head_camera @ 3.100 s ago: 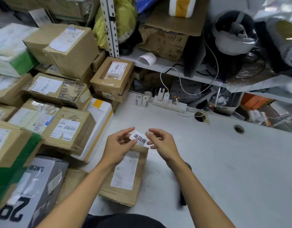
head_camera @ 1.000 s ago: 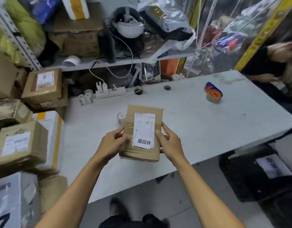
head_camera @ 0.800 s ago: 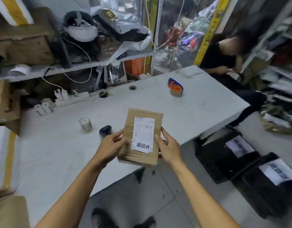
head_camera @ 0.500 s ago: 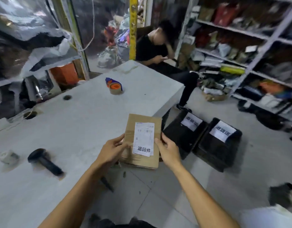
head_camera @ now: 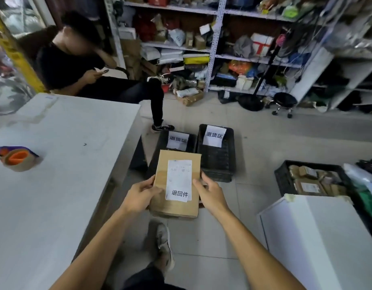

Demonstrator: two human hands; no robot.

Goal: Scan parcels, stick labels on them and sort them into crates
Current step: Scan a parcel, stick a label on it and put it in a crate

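A small brown cardboard parcel [head_camera: 176,206] is held in the air between both hands, above the floor beside the table. My left hand [head_camera: 140,195] grips its left edge and my right hand [head_camera: 211,195] grips its right edge. On the parcel's top is a white shipping label with a white printed sticker [head_camera: 179,193] over its lower end. Just beyond the parcel two black crates stand side by side on the floor, the left crate [head_camera: 153,158] partly hidden by the parcel, the right crate [head_camera: 217,160] in full view. Each carries a white paper sign.
The white table [head_camera: 65,164] is at my left with a tape roll [head_camera: 18,158] on it. A third black crate [head_camera: 285,178] holding several parcels and a white box [head_camera: 319,243] stand at the right. A person [head_camera: 86,70] sits beyond the table; cluttered shelves line the back.
I have turned right, away from the table, carrying the labelled parcel in both hands. The two signed crates have come closer and now lie just past the parcel.
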